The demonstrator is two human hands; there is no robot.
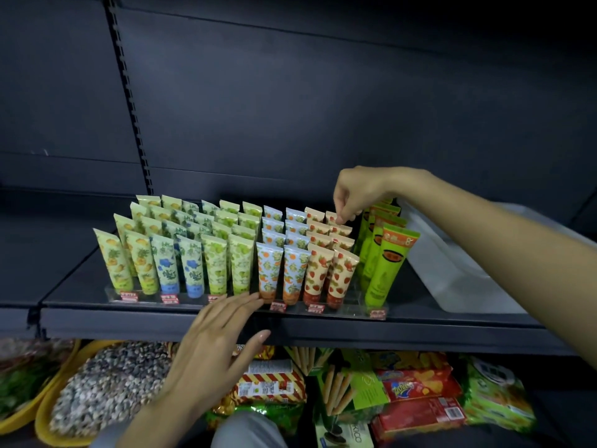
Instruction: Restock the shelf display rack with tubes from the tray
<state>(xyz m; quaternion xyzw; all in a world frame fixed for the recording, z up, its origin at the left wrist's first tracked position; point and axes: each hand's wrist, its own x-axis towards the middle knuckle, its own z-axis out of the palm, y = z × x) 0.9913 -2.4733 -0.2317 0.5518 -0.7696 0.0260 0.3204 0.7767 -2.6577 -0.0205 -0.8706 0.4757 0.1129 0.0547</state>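
Many tubes stand upright in rows in the clear display rack on the shelf. From the left they show yellow pineapple prints, blue flowers, green grapes, then oranges and strawberries, with a column of bright green tubes at the right end. The left hand lies with straight fingers at the front edge of the rack; its grip is wide and holds nothing. The right hand is over the back row and pinches the top of a strawberry tube. I judge that the step in hand is seating this tube in its slot. The next move calls for a straight push down without tipping the neighbours, then a reach to the white tray just right of the rack. The small red price labels and the print on the tubes are too blurred to read.
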